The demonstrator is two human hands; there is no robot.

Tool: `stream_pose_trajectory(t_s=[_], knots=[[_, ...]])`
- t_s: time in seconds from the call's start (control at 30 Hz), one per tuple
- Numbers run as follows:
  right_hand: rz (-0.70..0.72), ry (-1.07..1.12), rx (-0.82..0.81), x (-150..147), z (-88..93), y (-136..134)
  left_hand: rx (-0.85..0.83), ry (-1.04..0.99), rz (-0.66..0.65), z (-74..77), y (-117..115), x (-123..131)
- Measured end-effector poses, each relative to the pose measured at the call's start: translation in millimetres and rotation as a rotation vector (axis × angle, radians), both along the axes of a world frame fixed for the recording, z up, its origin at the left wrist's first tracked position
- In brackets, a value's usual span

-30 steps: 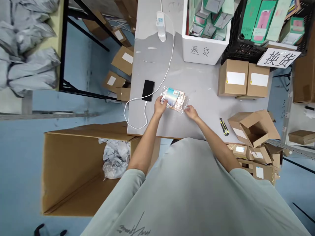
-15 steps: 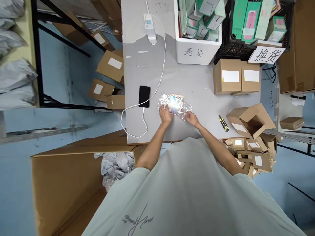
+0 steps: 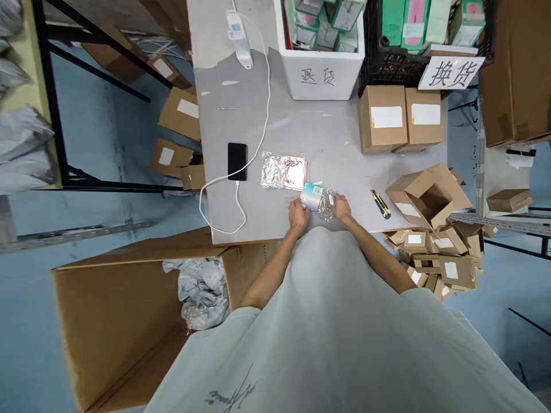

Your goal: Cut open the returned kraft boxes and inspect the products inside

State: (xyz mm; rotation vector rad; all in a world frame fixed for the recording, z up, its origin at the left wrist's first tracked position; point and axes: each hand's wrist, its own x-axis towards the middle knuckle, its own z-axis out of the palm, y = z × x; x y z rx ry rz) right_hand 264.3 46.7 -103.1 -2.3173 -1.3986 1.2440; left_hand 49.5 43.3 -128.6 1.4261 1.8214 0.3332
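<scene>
In front of me, my left hand [image 3: 298,215] grips the left edge of a light blue packet [image 3: 311,195] with a small printed label. Clear plastic wrapping [image 3: 327,205] trails from the packet's right side. My right hand [image 3: 341,207] is closed on the loose end of that plastic. Just beyond, a flat packet with an orange edge [image 3: 296,172] lies in a shiny clear bag on the grey table [image 3: 318,129], touched by neither hand.
A black phone [image 3: 237,155] with a white cable lies left; a power strip [image 3: 240,43] is behind it. Rightward are a yellow-black utility knife [image 3: 381,204], an open carton [image 3: 430,198] and closed cartons [image 3: 383,117]. A white bin [image 3: 322,80] and black crate [image 3: 383,69] stand at the back.
Both hands have drawn the light blue packet off the other bagged packet, towards my body. The other packet now lies uncovered on the table. The whole view has shifted slightly.
</scene>
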Motion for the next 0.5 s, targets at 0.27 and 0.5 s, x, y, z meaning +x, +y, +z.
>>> stream_pose_trajectory(t_s=[0.27, 0.5], knots=[[-0.027, 0.076, -0.091, 54, -11.9, -27, -0.210, -0.239, 0.225, -2.7, -10, 27], [-0.161, 0.210, -0.021, 81, -24.1, -28, -0.261, -0.491, 0.203, 20.1, -12, 35]])
